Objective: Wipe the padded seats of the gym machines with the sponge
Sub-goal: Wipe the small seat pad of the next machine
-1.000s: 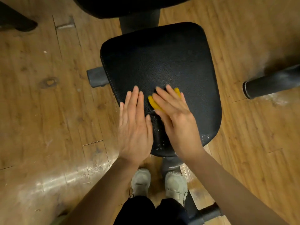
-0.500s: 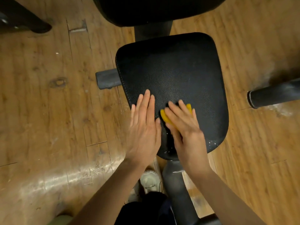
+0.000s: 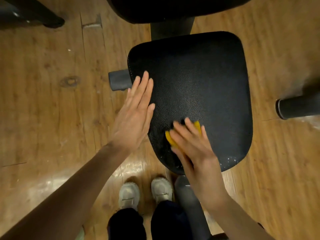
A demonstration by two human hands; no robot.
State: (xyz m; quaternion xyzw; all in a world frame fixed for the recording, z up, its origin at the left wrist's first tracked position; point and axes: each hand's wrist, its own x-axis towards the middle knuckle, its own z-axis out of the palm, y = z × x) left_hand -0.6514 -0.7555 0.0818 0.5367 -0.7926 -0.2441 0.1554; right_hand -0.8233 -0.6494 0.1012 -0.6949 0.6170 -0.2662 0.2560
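Observation:
A black padded seat of a gym machine fills the middle of the view. My right hand presses a yellow sponge flat onto the seat's near part, with straight, blurred fingers; only the sponge's edges show beside them. My left hand lies flat with straight fingers on the seat's left edge, apart from the sponge. Small white specks dot the seat's near right rim.
Another black pad is at the top. A grey frame post runs under the seat beside my shoes. A grey stub sticks out left, a black bar right, a dark leg top left. Wooden floor all round.
My right hand has drawn the sponge back toward the seat's near edge. My left hand has slid outward to the seat's left edge, away from the right hand.

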